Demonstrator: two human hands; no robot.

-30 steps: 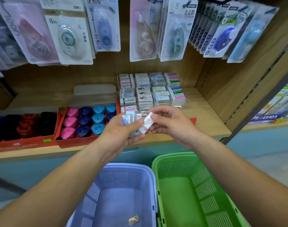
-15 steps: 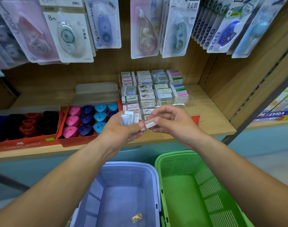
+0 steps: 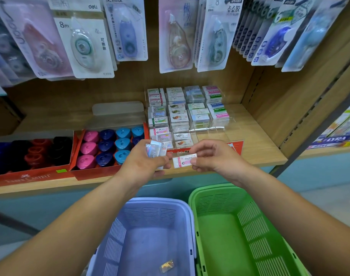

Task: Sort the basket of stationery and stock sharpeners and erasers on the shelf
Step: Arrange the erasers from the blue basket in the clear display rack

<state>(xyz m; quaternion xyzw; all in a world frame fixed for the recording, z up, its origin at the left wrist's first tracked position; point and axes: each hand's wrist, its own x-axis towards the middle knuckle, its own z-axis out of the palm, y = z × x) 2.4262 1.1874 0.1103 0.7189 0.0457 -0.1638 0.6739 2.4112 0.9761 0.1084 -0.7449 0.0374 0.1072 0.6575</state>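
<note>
At the bottom of the frame a lilac basket (image 3: 156,201), holding only a small gold wrapper (image 3: 167,265), stands beside a green basket (image 3: 216,189); above them, at mid-frame, the person's left hand (image 3: 144,166) is curled round a small bunch of wrapped erasers (image 3: 155,149), while the right hand (image 3: 216,158) pinches a single white eraser (image 3: 184,160) with a pink label by its right end between thumb and fingertips, just beside the left hand. Beyond lies the wooden shelf (image 3: 259,148), with trays of sharpeners (image 3: 110,148) at left and the clear eraser display (image 3: 182,114) at centre, under hanging correction tape packs (image 3: 86,42) along the top. The step appears to be placing this one eraser; it would go best matched to the pink-labelled stack (image 3: 160,132) at the display's front left, laid flat and label up, square with its neighbours, eased in lightly so the low front stacks do not topple, the left hand gripping its bunch firmly and clear of the display
</note>
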